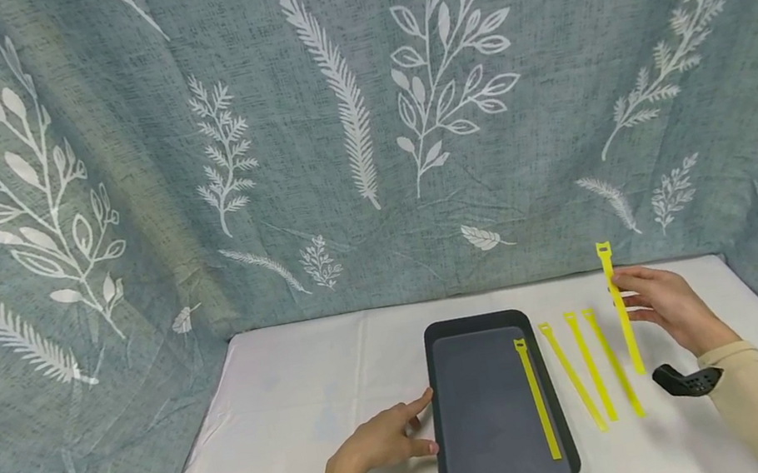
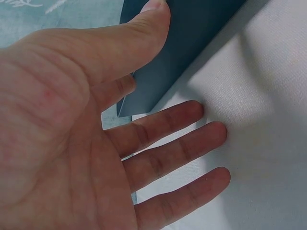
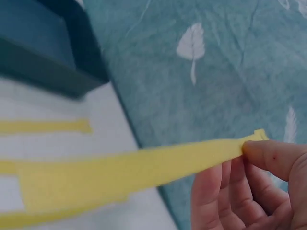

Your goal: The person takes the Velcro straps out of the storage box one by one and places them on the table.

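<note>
My right hand (image 1: 673, 307) pinches a yellow strap (image 1: 620, 312) near its slotted head, thumb against fingers, and holds it up over the table's right side. In the right wrist view the strap (image 3: 134, 172) stretches away from the fingertips to the left. My left hand (image 1: 384, 438) is at the left wall of a dark grey tray (image 1: 440, 437). In the left wrist view its thumb lies against the tray wall (image 2: 192, 28) and the other fingers are extended. Inside the tray, along its right side, lies one yellow strap (image 1: 539, 403).
Three more yellow straps, the nearest to the tray being a slanted strap (image 1: 573, 376), lie on the white tablecloth (image 1: 328, 381) between the tray and my right hand. Behind the table hangs a blue-green curtain (image 1: 285, 135) with white leaf prints.
</note>
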A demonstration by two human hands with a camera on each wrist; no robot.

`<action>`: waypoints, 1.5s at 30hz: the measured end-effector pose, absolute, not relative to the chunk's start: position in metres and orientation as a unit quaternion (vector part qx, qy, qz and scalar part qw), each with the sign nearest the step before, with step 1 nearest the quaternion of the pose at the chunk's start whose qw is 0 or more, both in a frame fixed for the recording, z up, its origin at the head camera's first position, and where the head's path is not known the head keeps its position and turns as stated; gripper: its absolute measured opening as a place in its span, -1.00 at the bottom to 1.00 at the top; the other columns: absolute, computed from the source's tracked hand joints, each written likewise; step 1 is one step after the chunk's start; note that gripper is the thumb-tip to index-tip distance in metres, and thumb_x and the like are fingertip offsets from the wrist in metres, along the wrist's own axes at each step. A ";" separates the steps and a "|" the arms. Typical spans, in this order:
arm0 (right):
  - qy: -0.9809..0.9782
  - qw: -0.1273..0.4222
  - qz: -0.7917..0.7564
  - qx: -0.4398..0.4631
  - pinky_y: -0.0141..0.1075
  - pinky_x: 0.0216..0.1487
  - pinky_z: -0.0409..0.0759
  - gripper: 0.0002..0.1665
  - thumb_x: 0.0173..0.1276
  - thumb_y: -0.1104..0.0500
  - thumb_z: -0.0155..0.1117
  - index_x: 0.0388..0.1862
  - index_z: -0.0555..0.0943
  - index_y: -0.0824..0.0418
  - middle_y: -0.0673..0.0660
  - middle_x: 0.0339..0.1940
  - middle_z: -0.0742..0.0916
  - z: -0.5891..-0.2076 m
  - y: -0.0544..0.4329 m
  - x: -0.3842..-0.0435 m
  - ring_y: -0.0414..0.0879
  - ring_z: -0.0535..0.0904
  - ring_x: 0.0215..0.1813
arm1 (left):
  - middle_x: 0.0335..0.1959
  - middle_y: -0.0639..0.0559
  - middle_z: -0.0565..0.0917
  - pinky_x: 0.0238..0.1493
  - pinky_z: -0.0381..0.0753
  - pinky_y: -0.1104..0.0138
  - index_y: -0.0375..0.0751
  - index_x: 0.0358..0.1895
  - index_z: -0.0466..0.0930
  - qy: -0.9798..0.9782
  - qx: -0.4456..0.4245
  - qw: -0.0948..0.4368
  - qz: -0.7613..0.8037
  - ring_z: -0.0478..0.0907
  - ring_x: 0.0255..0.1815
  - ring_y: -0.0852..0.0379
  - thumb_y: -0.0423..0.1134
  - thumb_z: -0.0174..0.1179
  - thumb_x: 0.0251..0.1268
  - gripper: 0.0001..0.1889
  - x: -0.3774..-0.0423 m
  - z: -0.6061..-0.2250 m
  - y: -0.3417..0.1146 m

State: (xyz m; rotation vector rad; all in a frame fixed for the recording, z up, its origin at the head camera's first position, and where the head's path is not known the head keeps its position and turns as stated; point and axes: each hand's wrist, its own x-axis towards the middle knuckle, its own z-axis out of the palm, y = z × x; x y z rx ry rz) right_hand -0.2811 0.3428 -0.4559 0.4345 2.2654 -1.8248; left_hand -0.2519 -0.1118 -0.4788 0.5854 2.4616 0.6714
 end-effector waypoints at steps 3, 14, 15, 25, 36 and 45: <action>0.776 0.116 -0.601 0.152 -0.36 -0.02 0.66 -0.10 0.56 -0.22 0.08 0.59 0.18 0.35 -0.14 0.03 0.64 -0.462 0.350 -0.279 -0.32 0.56 -0.07 | 0.04 -0.07 0.67 0.07 0.56 0.01 0.08 0.59 0.22 0.908 0.215 0.260 0.249 0.62 -0.03 0.02 0.02 0.43 0.20 -0.12 -0.252 -0.479 -0.112; 0.774 0.140 -0.593 0.171 -0.34 -0.07 0.65 -0.11 0.56 -0.20 0.10 0.57 0.20 0.37 -0.26 -0.17 0.62 -0.488 0.363 -0.274 -0.28 0.56 -0.13 | 0.04 -0.05 0.67 0.05 0.57 0.02 0.12 0.59 0.21 0.909 0.214 0.260 0.246 0.63 -0.02 0.04 0.04 0.42 0.22 -0.13 -0.253 -0.479 -0.114; 0.773 0.142 -0.594 0.172 -0.34 -0.08 0.66 -0.12 0.56 -0.19 0.10 0.57 0.20 0.38 -0.26 -0.18 0.62 -0.490 0.364 -0.274 -0.29 0.56 -0.14 | 0.05 -0.06 0.67 0.04 0.57 0.03 0.12 0.59 0.21 0.909 0.215 0.260 0.246 0.62 -0.05 0.06 0.04 0.41 0.23 -0.13 -0.253 -0.479 -0.114; 0.771 0.149 -0.590 0.188 -0.33 -0.16 0.68 -0.18 0.56 -0.12 0.13 0.50 0.27 0.45 -0.20 -0.25 0.66 -0.507 0.368 -0.275 -0.30 0.60 -0.24 | 0.06 -0.07 0.66 0.00 0.57 0.04 0.10 0.60 0.19 0.908 0.211 0.265 0.248 0.59 -0.12 0.12 0.03 0.41 0.24 -0.12 -0.253 -0.479 -0.113; 0.803 0.163 -0.541 0.191 -0.34 -0.27 0.67 -0.35 0.55 0.02 0.16 0.35 0.41 0.52 -0.08 -0.35 0.69 -0.518 0.365 -0.279 -0.24 0.61 -0.34 | 0.07 -0.07 0.66 -0.03 0.57 0.07 0.08 0.59 0.21 0.904 0.209 0.270 0.256 0.59 -0.13 0.12 0.01 0.41 0.25 -0.14 -0.252 -0.479 -0.112; 0.823 0.153 -0.507 0.206 -0.36 -0.37 0.61 -0.45 0.51 0.07 0.15 0.23 0.50 0.51 -0.04 -0.52 0.61 -0.523 0.358 -0.281 -0.23 0.53 -0.47 | 0.06 -0.08 0.64 -0.02 0.56 0.06 0.07 0.60 0.20 0.901 0.208 0.278 0.260 0.58 -0.10 0.10 0.00 0.40 0.27 -0.14 -0.253 -0.478 -0.112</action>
